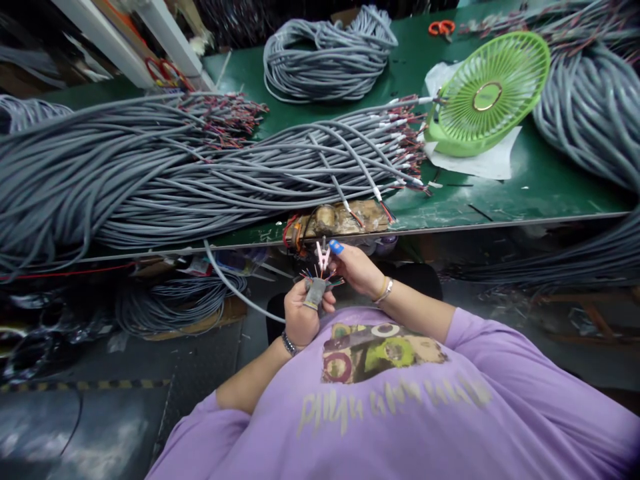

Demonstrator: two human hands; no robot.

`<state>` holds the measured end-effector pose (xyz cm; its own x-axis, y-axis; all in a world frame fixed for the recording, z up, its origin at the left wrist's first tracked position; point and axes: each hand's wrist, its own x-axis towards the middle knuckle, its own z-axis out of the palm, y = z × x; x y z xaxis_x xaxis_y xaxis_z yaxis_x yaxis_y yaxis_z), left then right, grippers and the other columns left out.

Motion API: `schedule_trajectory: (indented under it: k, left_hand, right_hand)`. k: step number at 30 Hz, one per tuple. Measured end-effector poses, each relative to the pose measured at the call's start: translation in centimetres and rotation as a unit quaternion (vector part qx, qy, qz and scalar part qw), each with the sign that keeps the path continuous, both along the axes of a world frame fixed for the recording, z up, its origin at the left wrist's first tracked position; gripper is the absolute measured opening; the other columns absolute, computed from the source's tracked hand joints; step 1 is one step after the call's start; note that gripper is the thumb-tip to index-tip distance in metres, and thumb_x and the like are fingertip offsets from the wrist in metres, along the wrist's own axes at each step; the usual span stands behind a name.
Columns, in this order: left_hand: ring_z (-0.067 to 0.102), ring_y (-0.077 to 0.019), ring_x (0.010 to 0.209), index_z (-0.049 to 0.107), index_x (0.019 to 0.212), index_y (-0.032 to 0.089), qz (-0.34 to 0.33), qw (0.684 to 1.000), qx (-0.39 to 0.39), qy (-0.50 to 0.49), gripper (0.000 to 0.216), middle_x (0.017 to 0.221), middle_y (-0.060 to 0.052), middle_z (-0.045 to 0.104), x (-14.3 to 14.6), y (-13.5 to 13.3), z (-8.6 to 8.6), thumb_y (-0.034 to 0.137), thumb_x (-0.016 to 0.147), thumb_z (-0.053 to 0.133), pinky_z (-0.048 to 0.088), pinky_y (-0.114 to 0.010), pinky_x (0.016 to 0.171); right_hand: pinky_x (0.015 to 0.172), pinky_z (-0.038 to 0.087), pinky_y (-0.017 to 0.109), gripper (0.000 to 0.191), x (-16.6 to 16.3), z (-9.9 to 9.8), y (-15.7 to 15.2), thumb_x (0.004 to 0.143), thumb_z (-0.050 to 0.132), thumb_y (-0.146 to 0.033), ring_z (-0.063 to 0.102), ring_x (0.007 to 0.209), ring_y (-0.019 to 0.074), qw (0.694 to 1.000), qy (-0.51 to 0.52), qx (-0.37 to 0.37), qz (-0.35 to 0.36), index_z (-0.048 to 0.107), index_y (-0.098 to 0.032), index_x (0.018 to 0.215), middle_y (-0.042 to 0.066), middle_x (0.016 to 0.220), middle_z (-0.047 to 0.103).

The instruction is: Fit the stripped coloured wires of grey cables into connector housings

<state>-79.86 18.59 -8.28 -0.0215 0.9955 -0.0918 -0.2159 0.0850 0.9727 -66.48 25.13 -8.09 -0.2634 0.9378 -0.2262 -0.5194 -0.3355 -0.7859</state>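
Note:
Below the table's front edge, my left hand [301, 315] is closed around the end of a grey cable [235, 293], its thumb wrapped in a grey covering. Thin coloured wires [325, 275] fan out from that end, between my two hands. My right hand [361, 268] is pinched at the wires' right side, a blue covering on its thumb; what lies between its fingertips is hidden. Beside those fingertips is a pale pink forked clip [323, 255], just under a small motor-like cylinder [325, 219] on a wooden block [367, 215] at the table edge.
Many grey cables [210, 180] lie across the green table [545, 193], with white-banded ends. A coiled cable bundle [325, 60] lies behind. A green fan [487, 97] stands on white paper, near orange-handled scissors [441, 28]. More cables [590, 113] hang over the right side.

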Motion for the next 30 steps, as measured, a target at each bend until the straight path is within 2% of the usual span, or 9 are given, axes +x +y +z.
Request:
schedule_trajectory:
  k: [2,3,6,8,12,17,22,25,30]
  left_hand:
    - [0.052,-0.0076,0.039,0.062,0.074,0.016,0.005,1.0,-0.007,0.002,0.029,0.056,0.002,0.063,0.0,0.2,-0.1,0.044,0.08,0.066,0.041,-0.018,0.038]
    - [0.052,-0.0076,0.039,0.061,0.074,0.016,0.007,1.0,-0.01,0.005,0.029,0.056,0.002,0.063,0.0,0.2,-0.1,0.045,0.08,0.066,0.041,-0.018,0.038]
    - [0.052,-0.0077,0.039,0.061,0.074,0.016,0.006,1.0,-0.019,0.016,0.032,0.056,0.002,0.063,0.0,0.2,-0.2,0.047,0.078,0.066,0.041,-0.018,0.039]
    - [0.052,-0.0077,0.039,0.06,0.073,0.017,0.007,0.999,-0.022,0.022,0.033,0.056,0.002,0.063,0.0,0.2,-0.3,0.049,0.078,0.066,0.042,-0.019,0.039]
    - [0.052,-0.0078,0.039,0.06,0.074,0.016,0.006,0.999,-0.023,0.025,0.033,0.056,0.002,0.063,0.0,0.2,-0.5,0.049,0.078,0.066,0.042,-0.019,0.039]
    - [0.053,-0.0076,0.039,0.062,0.074,0.016,-0.005,0.999,-0.027,0.027,0.032,0.056,0.002,0.063,0.0,0.1,-0.7,0.048,0.077,0.067,0.043,-0.018,0.039]
    - [0.053,-0.0075,0.04,0.061,0.074,0.016,-0.011,0.999,-0.023,0.022,0.032,0.057,0.001,0.063,-0.3,-0.2,-0.6,0.047,0.079,0.066,0.044,-0.018,0.04]
    - [0.054,-0.0081,0.041,0.062,0.076,0.016,-0.023,0.999,-0.017,0.033,0.03,0.058,0.001,0.063,-0.7,-0.6,-0.7,0.045,0.081,0.065,0.045,-0.019,0.041]
    - [0.057,-0.0091,0.043,0.062,0.076,0.016,-0.062,0.995,-0.005,0.081,0.029,0.06,0.0,0.065,-1.4,-1.1,-0.8,0.044,0.083,0.063,0.045,-0.019,0.043]
  right_hand:
    - [0.052,0.038,0.02,0.05,-0.3,-0.4,0.0,0.07,0.068,-0.064,0.045,0.055,0.0077,0.999,-0.018,0.02,-0.027,0.061,-0.015,0.072,-0.001,0.063,0.056]
    - [0.052,0.038,0.021,0.051,-0.4,-0.4,0.0,0.07,0.067,-0.066,0.045,0.055,0.0081,1.0,-0.007,0.015,-0.016,0.061,-0.015,0.073,-0.001,0.064,0.056]
    - [0.05,0.04,0.022,0.051,-0.8,-0.2,0.4,0.073,0.064,-0.066,0.048,0.055,0.0098,0.996,0.058,-0.05,0.052,0.061,-0.016,0.079,0.001,0.066,0.058]
    - [0.049,0.04,0.022,0.048,-1.0,0.2,0.6,0.077,0.062,-0.065,0.048,0.054,0.0102,0.99,0.085,-0.092,0.069,0.061,-0.016,0.079,0.001,0.066,0.058]
    - [0.048,0.039,0.02,0.047,-1.4,0.7,0.8,0.08,0.061,-0.062,0.048,0.053,0.0088,0.988,0.104,-0.109,0.042,0.061,-0.015,0.076,0.0,0.063,0.056]
    - [0.051,0.042,0.02,0.049,-1.6,0.0,0.7,0.08,0.059,-0.064,0.049,0.054,0.0089,0.988,0.114,-0.103,0.034,0.063,-0.015,0.08,0.001,0.066,0.058]
    - [0.052,0.045,0.022,0.059,-0.8,-0.5,0.3,0.079,0.049,-0.074,0.053,0.057,0.0109,0.983,0.128,-0.099,0.086,0.063,-0.017,0.086,0.003,0.073,0.061]
    - [0.054,0.048,0.024,0.062,0.5,-0.8,0.1,0.079,0.047,-0.075,0.057,0.059,0.0117,0.981,0.091,-0.097,0.139,0.063,-0.015,0.085,0.005,0.074,0.063]
    - [0.054,0.048,0.023,0.051,2.3,-0.8,-0.2,0.066,0.074,-0.06,0.057,0.058,0.0107,0.967,-0.012,-0.045,0.25,0.063,-0.012,0.081,0.004,0.072,0.065]
